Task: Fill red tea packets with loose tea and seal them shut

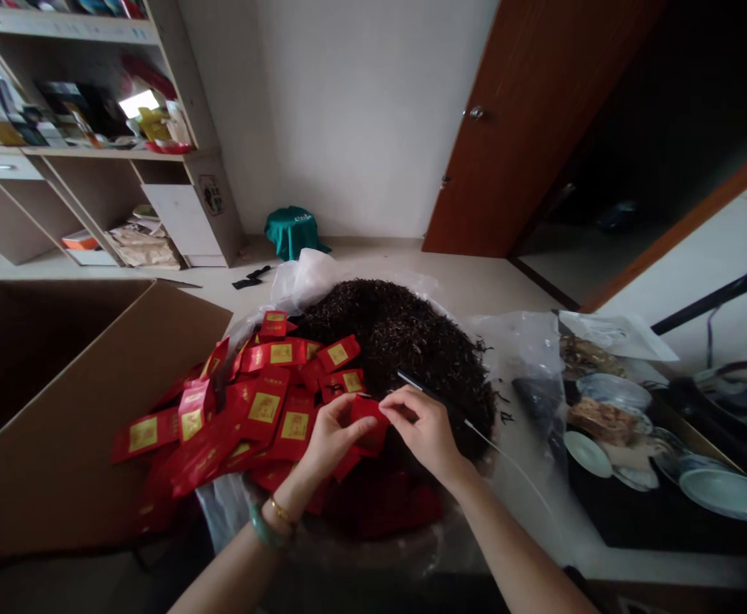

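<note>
A red packet (368,431) is between my two hands, above a heap of dark dried tea leaves (399,333). My left hand (335,431) grips its left side, with the thumb across the front. At its upper right corner, the thumb and forefinger of my right hand (421,426) are pinched together on the packet's edge. Many more red packets with gold labels (264,407) lie piled left of my hands, partly over the leaves. Just beyond my right hand rests a thin dark device (434,398) with a white cable.
An open cardboard box (92,435) stands at the left. Clear plastic sheeting (520,341) surrounds the heap. To the right, a dark tray (629,516) bears dishes, including a pale bowl (728,493). A green-covered stool or bin (293,232) stands by the wall, near a wooden door (507,128).
</note>
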Demonstrator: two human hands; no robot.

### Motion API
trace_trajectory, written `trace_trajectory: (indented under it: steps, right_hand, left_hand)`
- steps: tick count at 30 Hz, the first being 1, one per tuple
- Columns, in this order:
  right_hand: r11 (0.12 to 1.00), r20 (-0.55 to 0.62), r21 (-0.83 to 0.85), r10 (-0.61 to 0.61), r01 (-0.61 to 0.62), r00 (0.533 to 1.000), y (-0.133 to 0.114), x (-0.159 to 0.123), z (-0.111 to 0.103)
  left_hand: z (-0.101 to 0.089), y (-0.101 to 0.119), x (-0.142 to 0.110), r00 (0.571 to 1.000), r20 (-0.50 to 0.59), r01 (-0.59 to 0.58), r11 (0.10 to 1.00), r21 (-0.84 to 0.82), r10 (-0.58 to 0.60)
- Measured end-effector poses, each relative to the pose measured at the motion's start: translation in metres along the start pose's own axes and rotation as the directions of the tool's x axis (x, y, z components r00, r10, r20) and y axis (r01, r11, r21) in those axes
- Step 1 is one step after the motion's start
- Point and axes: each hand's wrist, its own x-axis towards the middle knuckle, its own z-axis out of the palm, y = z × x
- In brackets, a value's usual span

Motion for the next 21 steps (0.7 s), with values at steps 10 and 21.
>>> trace_trajectory:
  steps: [10, 21]
  right_hand:
    - [0.965, 0.103, -0.183, -0.172, 0.189, 0.980, -0.001, 0.000, -0.006]
    - [0.983, 0.276, -0.183, 0.025, 0.027, 0.961, 0.004, 0.000, -0.009]
  left_hand:
    - [-0.005, -0.014, 0.002, 0.983, 0.084, -0.185, 0.918, 0.350, 0.166]
    - [-0.009, -0.009, 0.003, 0.959, 0.184, -0.283, 0.758, 0.588, 0.216]
